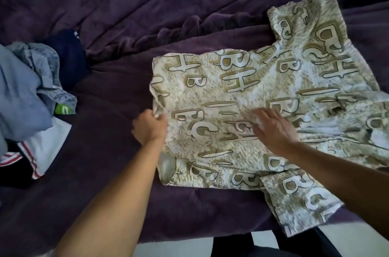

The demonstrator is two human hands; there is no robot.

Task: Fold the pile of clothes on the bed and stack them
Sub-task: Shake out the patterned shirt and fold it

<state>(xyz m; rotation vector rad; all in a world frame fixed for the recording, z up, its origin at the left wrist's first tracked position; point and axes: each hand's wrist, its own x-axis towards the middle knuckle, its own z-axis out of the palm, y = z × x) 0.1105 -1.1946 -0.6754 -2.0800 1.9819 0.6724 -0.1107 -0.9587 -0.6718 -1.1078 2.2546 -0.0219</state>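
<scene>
A letter-print shirt (242, 79) lies spread on a purple bed (126, 14), centre right. The left hand (149, 128) pinches its edge with curled fingers (160, 117); the right hand (273, 130) presses it, flat and straight. A clothes pile (27, 92) sits far left.

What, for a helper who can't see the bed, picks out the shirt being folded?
On the purple bed, right of the pile, lies a spread shirt. It alone is cream with big tan letters; the pile is blue, navy and white.
</scene>
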